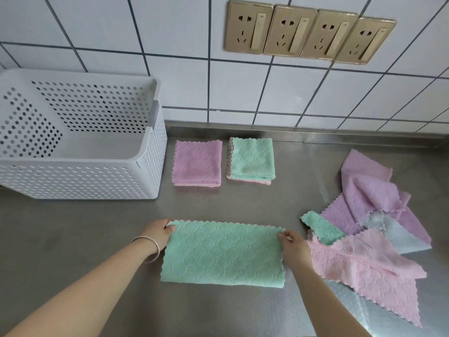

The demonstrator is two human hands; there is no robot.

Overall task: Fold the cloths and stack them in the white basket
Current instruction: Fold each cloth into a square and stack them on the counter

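Observation:
A green cloth (222, 254) lies folded in half on the steel counter in front of me. My left hand (159, 231) pinches its far left corner and my right hand (292, 244) pinches its far right corner. Behind it lie a folded purple cloth (197, 163) and a folded green cloth (252, 158) on top of a folded pink one. The white perforated basket (97, 177) stands at the back left and holds no cloths. At the right lies a loose pile: a pink cloth (364, 266), purple cloths (371, 193), a grey cloth (391, 229) and a green piece (320, 227).
The steel counter (73, 239) meets a white tiled wall at the back. Several gold wall sockets (308, 32) sit above the counter. A silver bangle (151, 249) is on my left wrist.

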